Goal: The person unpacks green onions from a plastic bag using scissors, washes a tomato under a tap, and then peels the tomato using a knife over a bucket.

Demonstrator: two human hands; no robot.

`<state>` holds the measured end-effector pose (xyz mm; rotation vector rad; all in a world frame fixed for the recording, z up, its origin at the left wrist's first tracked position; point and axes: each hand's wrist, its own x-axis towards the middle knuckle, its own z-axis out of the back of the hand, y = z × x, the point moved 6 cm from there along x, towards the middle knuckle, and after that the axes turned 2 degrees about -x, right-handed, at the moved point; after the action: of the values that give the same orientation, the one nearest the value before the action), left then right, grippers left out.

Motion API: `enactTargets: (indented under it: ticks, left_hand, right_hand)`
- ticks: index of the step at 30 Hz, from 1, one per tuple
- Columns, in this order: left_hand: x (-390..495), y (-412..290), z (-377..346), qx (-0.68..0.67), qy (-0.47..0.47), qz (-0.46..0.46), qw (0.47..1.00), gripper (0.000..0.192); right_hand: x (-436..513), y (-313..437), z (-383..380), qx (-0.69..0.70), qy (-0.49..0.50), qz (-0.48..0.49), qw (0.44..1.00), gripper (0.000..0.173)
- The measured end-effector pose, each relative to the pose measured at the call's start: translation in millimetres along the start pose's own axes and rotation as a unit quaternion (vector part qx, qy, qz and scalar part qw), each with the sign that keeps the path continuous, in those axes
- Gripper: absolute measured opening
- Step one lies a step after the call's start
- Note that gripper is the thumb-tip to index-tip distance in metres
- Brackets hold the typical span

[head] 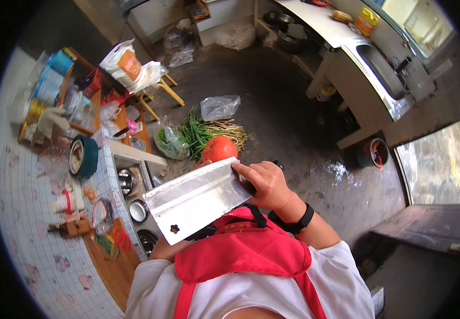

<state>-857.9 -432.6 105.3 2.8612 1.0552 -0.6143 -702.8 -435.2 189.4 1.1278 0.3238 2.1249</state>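
Observation:
My right hand grips the handle of a broad-bladed cleaver, its index finger laid along the blade's end. The blade is held flat across in front of my chest, with a flower-shaped hole near its far corner. Just beyond its upper edge is a red tomato. Fingers of my left hand show at the tomato's lower left and hold it; the cleaver hides the rest of that hand. A red apron covers my front.
On the floor ahead lie green onions, a bag of greens and a clear plastic bag. At left is a wooden board with red-handled scissors beside eggs. A sink and bucket stand right.

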Motion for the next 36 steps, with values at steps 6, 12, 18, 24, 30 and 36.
enactTargets:
  ticks: [6,12,18,24,30,36]
  left_hand:
    - [53,-24,-15,-0.002,0.006,0.069,0.998,0.069]
    - [120,-72,-38,0.006,0.036,0.139,0.99,0.068]
    - [199,-96,-65,-0.006,0.049,0.23,0.972,0.066]
    - [269,-56,-117,0.075,0.027,0.358,0.93,0.051]
    - [357,-6,-178,0.079,0.046,0.406,0.909,0.054]
    - [470,47,-219,0.207,0.12,0.249,0.939,0.055]
  right_hand:
    - [11,-43,13,-0.087,-0.021,-0.045,0.995,0.059]
    - [45,-98,31,-0.152,-0.045,-0.084,0.984,0.053]
    - [57,-140,55,-0.218,-0.064,-0.127,0.965,0.052]
    - [30,-181,109,-0.276,-0.108,-0.195,0.935,0.047]
    - [-10,-244,183,-0.323,-0.151,-0.226,0.907,0.046]
    - [-55,-324,286,-0.345,-0.208,-0.244,0.882,0.047]
